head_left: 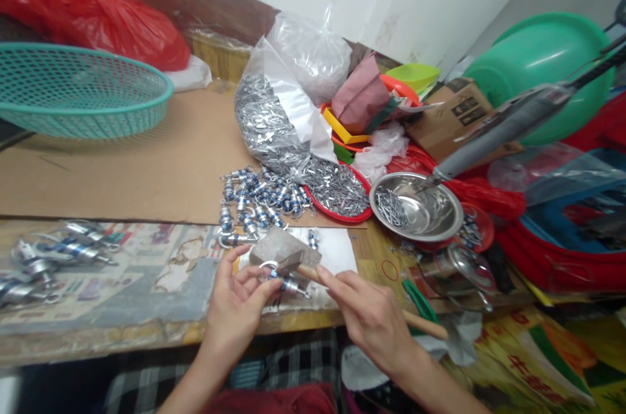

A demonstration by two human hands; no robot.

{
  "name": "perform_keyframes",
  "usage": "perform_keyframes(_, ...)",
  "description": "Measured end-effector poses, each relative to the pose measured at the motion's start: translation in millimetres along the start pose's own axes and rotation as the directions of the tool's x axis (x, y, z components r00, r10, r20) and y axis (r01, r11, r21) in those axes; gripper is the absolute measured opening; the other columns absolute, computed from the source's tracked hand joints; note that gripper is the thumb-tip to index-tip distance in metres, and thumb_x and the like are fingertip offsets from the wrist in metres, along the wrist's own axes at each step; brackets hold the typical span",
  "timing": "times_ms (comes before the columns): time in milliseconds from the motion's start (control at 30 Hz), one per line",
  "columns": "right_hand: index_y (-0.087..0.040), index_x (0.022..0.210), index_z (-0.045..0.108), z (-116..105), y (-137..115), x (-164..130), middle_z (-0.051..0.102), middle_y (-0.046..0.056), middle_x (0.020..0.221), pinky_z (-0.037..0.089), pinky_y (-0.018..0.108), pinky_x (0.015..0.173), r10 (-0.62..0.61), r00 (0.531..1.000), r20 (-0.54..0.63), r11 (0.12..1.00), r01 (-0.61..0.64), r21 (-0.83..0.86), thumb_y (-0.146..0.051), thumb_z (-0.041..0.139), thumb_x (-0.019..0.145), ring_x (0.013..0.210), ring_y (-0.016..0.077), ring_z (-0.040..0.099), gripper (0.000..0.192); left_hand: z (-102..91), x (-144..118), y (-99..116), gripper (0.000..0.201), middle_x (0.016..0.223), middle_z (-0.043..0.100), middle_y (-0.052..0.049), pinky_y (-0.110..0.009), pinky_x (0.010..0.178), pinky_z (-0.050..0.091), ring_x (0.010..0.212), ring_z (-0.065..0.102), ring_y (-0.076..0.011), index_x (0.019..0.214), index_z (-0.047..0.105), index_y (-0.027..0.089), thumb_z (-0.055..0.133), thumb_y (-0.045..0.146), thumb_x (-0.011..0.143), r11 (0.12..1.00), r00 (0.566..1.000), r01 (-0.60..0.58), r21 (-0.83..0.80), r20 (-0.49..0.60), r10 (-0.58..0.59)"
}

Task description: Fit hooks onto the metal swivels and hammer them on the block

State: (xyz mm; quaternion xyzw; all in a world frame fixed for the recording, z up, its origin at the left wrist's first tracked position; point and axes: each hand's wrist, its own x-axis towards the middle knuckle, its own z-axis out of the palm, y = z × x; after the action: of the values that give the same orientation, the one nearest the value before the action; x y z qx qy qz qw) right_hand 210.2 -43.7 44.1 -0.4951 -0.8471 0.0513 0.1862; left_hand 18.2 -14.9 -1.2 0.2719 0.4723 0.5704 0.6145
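Cluttered counter [147,166] against white wall: your left hand [235,306] pinches a small lock [286,283]; right hand [374,319] grips a hammer [293,262].

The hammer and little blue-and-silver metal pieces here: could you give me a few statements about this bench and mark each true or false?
1. The right hand holds a wooden-handled hammer. True.
2. The left hand is empty. False: its fingers pinch a small blue-and-silver metal piece.
3. The teal basket sits on the bench at the left. True.
4. The steel bowl is full of water. False: it holds only some small metal bits.
5. A heap of blue-and-silver pieces lies beyond the hands. True.
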Motion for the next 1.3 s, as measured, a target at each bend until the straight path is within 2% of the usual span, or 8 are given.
perform_keyframes(100,-0.026,0.128,0.046,6,0,-7,0.064,0.006,0.089,0.049,0.026,0.066,0.019,0.996,-0.088,0.999,-0.016,0.030,-0.006,0.037,0.084,0.077,0.0159,0.060,0.048,0.6,0,0,0.068,0.064,0.063,0.005,-0.029,0.055,0.056,0.056,0.064,-0.0140,0.106,0.037,0.022,0.078,0.018,0.051,1.000,1.000,0.002,-0.002,-0.011,-0.002)
perform_keyframes(267,-0.026,0.126,0.048,14,11,0,0.065,0.005,0.094,0.050,0.027,0.071,0.175,0.983,-0.046,0.961,-0.160,0.224,-0.014,0.043,0.086,0.082,0.0159,0.062,0.042,-0.4,1,0,0.068,0.064,0.063,0.006,-0.029,0.055,0.056,0.057,0.064,-0.0147,0.106,0.039,0.023,0.078,0.021,0.051,1.000,1.000,0.007,0.021,-0.003,-0.007)
perform_keyframes(367,-0.022,0.121,0.053,25,29,23,0.064,0.007,0.102,0.049,0.030,0.078,0.318,0.946,-0.068,0.903,-0.281,0.324,-0.023,0.051,0.083,0.091,0.0185,0.061,0.038,-3.0,1,1,0.047,0.067,0.065,0.001,-0.033,0.059,0.056,0.062,0.065,-0.0176,0.095,0.052,0.020,0.075,0.027,0.055,0.987,0.999,-0.015,0.161,0.030,0.011)
perform_keyframes(467,-0.020,0.112,0.060,40,41,49,0.068,0.002,0.082,0.050,0.026,0.063,0.348,0.937,0.009,0.900,-0.337,0.275,-0.027,0.047,0.085,0.070,0.0158,0.063,0.031,-6.7,0,5,0.021,0.067,0.067,-0.005,-0.034,0.062,0.054,0.062,0.065,-0.0200,0.070,0.065,0.017,0.073,0.031,0.056,0.956,0.999,-0.040,0.289,0.044,0.028)
perform_keyframes(567,-0.020,0.092,0.069,46,50,68,0.064,-0.001,0.065,0.046,0.022,0.056,0.346,0.938,0.026,0.916,-0.344,0.208,-0.026,0.045,0.087,0.059,0.0127,0.059,0.026,-10.5,1,8,0.012,0.076,0.066,-0.008,-0.032,0.065,0.052,0.073,0.062,-0.0222,0.059,0.070,0.020,0.074,0.030,0.055,0.896,0.985,-0.172,0.410,0.067,0.158)
perform_keyframes(733,-0.013,0.100,0.065,34,90,97,0.061,0.012,0.096,0.041,0.032,0.081,0.464,0.875,-0.139,0.885,-0.464,0.038,-0.021,0.046,0.086,0.092,0.0207,0.056,0.025,-12.0,5,12,0.009,0.085,0.059,-0.008,-0.028,0.060,0.049,0.082,0.059,-0.0235,0.058,0.071,0.024,0.069,0.032,0.062,0.676,0.884,-0.457,0.577,0.211,0.417)
perform_keyframes(933,-0.015,0.087,0.070,35,143,119,0.064,0.011,0.089,0.041,0.032,0.077,0.543,0.833,-0.109,0.827,-0.553,-0.101,-0.020,0.058,0.077,0.086,0.0229,0.058,0.016,-8.3,11,17,0.007,0.070,0.065,-0.004,-0.030,0.064,0.049,0.068,0.062,-0.0203,0.059,0.070,0.025,0.068,0.029,0.064,0.704,0.895,-0.445,0.553,0.294,0.335)
perform_keyframes(1300,-0.021,0.084,0.071,25,136,110,0.067,0.007,0.089,0.040,0.027,0.076,0.537,0.819,-0.203,0.826,-0.559,-0.070,-0.027,0.053,0.082,0.085,0.0193,0.059,0.019,-6.0,10,22,0.006,0.071,0.071,-0.004,-0.027,0.067,0.052,0.070,0.066,-0.0194,0.061,0.075,0.027,0.071,0.026,0.057,0.718,0.933,-0.361,0.596,0.225,0.283)
